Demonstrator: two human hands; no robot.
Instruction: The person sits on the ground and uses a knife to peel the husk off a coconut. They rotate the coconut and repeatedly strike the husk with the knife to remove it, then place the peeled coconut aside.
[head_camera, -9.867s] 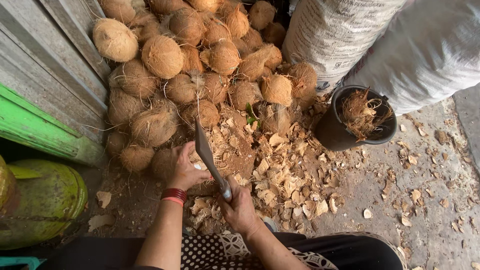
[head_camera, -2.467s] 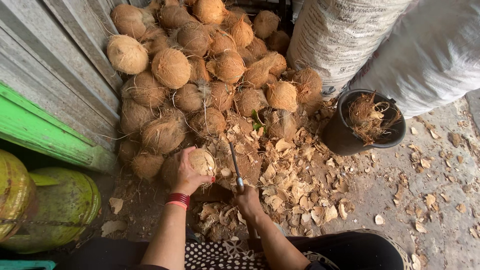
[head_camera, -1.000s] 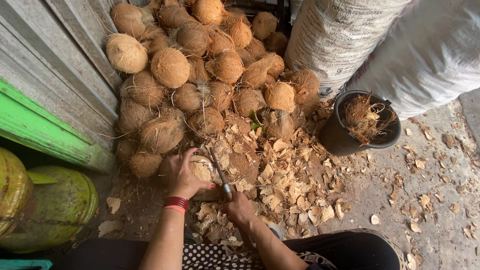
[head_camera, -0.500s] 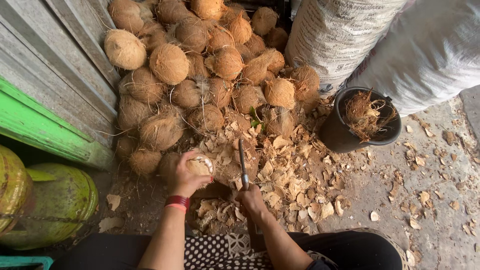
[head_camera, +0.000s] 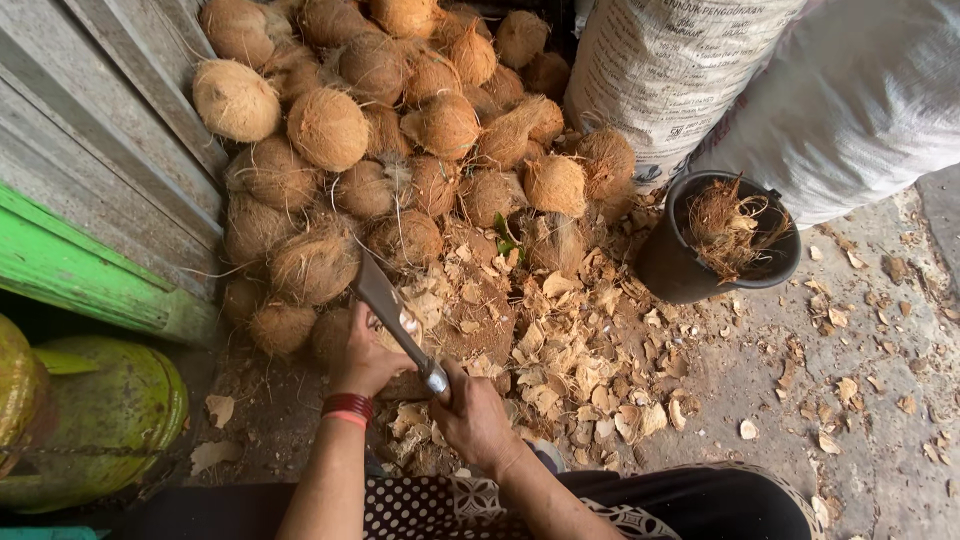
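Two big white woven sacks (head_camera: 800, 90) are leaning at the back, taller than everything else here. Next to them a big pile of brown, hairy coconuts (head_camera: 400, 130) is resting against a grey wooden wall (head_camera: 90, 150). A round green gas tank (head_camera: 100, 420) is sitting low on one side. A black plastic bucket (head_camera: 700, 265) full of dry brown fibres is standing just beside the sacks. Pale chips of broken shell (head_camera: 570, 370) are lying all over the ground in front of the pile.

The person is sitting down low. The left hand (head_camera: 365, 350), with a red band (head_camera: 347, 408) on the wrist, is wrapping around one small, partly peeled coconut (head_camera: 400, 325) at the near edge of the pile. The right hand (head_camera: 475, 415) is closed tight on the handle of a long grey metal knife (head_camera: 390, 305). The blade is lying across the top of that coconut, right by the left fingers.

I think the coconut is hard and quite heavy, and it would roll away easily. Its hairy skin is rough, so it should not slip much. Holding it from the side, low down and away from the blade, looks like the safest grip. The knife looks stiff and sharp, so the handle is the only place to hold it.
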